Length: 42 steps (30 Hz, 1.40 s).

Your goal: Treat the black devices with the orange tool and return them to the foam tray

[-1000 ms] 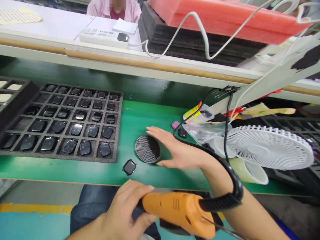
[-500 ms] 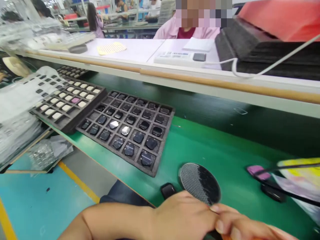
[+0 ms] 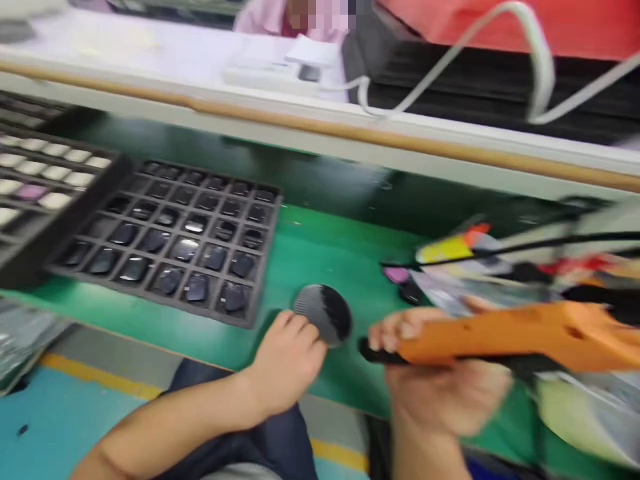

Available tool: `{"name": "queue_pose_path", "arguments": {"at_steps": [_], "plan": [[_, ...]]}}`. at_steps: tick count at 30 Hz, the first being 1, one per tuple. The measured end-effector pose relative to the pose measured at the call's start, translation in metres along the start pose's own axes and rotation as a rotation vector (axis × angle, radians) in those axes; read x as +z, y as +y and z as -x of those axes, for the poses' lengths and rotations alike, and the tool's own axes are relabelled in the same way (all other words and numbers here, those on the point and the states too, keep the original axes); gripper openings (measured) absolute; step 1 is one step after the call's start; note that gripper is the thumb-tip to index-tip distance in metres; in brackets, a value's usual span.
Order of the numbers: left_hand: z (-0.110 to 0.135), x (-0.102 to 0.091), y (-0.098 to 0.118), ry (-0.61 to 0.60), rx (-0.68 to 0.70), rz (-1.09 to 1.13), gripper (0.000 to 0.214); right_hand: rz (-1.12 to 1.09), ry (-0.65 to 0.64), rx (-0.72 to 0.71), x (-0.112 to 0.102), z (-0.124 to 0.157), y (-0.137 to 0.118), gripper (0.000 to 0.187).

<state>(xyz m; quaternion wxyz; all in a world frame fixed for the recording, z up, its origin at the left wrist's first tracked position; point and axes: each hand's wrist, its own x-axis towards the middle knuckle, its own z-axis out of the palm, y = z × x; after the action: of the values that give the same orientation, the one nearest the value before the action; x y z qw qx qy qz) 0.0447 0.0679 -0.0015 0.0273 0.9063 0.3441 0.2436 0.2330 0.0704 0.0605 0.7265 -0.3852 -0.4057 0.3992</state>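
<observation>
My right hand (image 3: 440, 380) grips an orange power tool (image 3: 520, 333) that lies level, its dark tip pointing left above the green table (image 3: 320, 257). My left hand (image 3: 290, 360) rests curled at the table's front edge, right beside a round black mesh disc (image 3: 324, 312); the small black part seen there earlier is hidden under it. The picture is smeared by motion, so the left fingers' hold is unclear. A black foam tray (image 3: 175, 233) of several dark square parts lies to the left.
A second tray (image 3: 45, 180) with pale parts sits at far left. A pink part (image 3: 397, 273), a yellow-labelled item (image 3: 445, 250), plastic bags and black cables crowd the right. A raised shelf (image 3: 320, 127) crosses behind, with a person in pink beyond it.
The orange tool has passed from my left hand to my right, which now holds it over the table. My left hand has dropped to the table edge beside the mesh disc. The view swung back right.
</observation>
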Motion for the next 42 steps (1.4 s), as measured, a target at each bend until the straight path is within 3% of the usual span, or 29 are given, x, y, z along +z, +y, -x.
{"name": "queue_pose_path", "arguments": {"at_steps": [4,9,15,18,21,26,35,42], "plan": [[0.012,-0.003,0.005,0.063,-0.023,0.136,0.015,0.067,0.055,-0.060,0.013,0.006,-0.001,0.050],[0.043,-0.022,0.006,0.078,-0.243,0.067,0.021,0.055,0.069,-0.037,0.022,0.018,0.004,0.056],[0.070,-0.031,0.002,0.018,-0.084,0.269,0.042,0.069,0.065,-0.030,0.021,0.030,0.004,0.049],[0.069,-0.032,0.000,0.015,-0.070,0.319,0.040,0.089,0.032,0.003,0.021,0.033,0.001,0.048],[0.064,-0.030,0.002,0.054,-0.152,0.285,0.031,0.107,0.014,0.055,0.023,0.036,-0.002,0.049],[0.058,-0.026,0.007,0.120,-0.195,0.302,0.027,0.137,0.051,0.025,0.027,0.042,-0.002,0.052],[0.061,-0.028,0.010,0.043,-0.244,0.257,0.035,0.190,0.032,0.068,0.025,0.047,-0.003,0.067],[0.060,-0.028,0.009,0.080,-0.198,0.312,0.031,0.178,0.032,0.037,0.023,0.049,-0.001,0.053]]}}
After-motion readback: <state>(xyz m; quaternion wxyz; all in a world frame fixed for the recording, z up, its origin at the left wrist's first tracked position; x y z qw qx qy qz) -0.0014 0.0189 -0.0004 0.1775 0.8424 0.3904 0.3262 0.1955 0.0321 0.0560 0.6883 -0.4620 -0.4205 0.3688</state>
